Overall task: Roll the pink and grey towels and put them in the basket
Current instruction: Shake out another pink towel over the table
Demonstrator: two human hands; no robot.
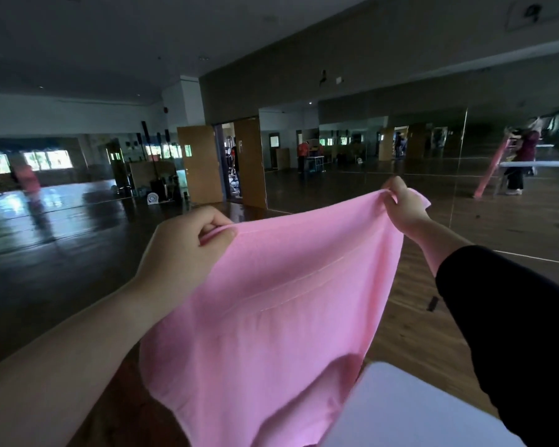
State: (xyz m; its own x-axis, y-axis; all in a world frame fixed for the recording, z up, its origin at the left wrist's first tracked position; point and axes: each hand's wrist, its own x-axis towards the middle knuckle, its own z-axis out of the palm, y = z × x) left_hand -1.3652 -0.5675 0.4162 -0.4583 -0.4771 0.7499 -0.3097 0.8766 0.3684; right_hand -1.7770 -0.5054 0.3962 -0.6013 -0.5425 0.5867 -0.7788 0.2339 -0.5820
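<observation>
We held the pink towel up in the air before us, one top corner in each hand. Our left hand pinched its corner between the thumb and curled fingers, close to us and the lower of the two. Our right hand had its fingers curled over the hem at the other corner, farther out and somewhat higher. The top edge ran between the two grips, sagging a little and slanting upward from left to right. From that edge the cloth hung down and back toward us, so its long axis ran downward from the hands. Its lower end passed out of the bottom of the view (we could not tell where it finished).

The white table lay below and to the right, under the dark sleeve of our right arm. Its near corner showed just beside the hanging cloth, though we could not tell whether the two touched.

We judged the task barely begun, with the towel spread but not yet laid down or rolled. Since the table sat on the right-hand side, lowering the towel flat would likely have asked the left hand to travel farther across. Neither the grey towel nor the basket showed in the view.
</observation>
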